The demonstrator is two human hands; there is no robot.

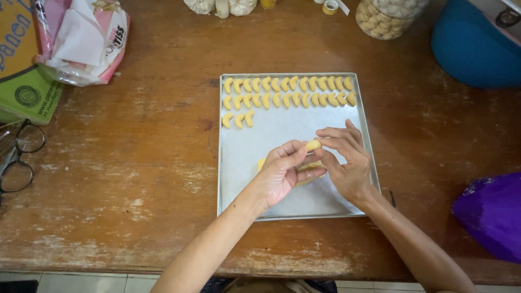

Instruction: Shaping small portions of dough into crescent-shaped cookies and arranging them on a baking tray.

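Observation:
A square metal baking tray (244,179) lies on a worn wooden table. Several small yellow crescent-shaped dough pieces (287,92) sit in rows along its far edge, with three more (238,119) starting a third row at the left. Above the tray's middle, my left hand (282,173) and my right hand (347,163) meet around a small piece of yellow dough (313,145), pinched between the fingertips of both. More yellow dough (304,174) rests in my left palm, partly hidden by fingers.
A jar of pale round cookies (385,19) stands at the back. A blue bowl (472,49) sits back right, a purple thing (491,214) at the right edge. Plastic bags (81,43), a green packet (30,95) and eyeglasses (19,157) lie left.

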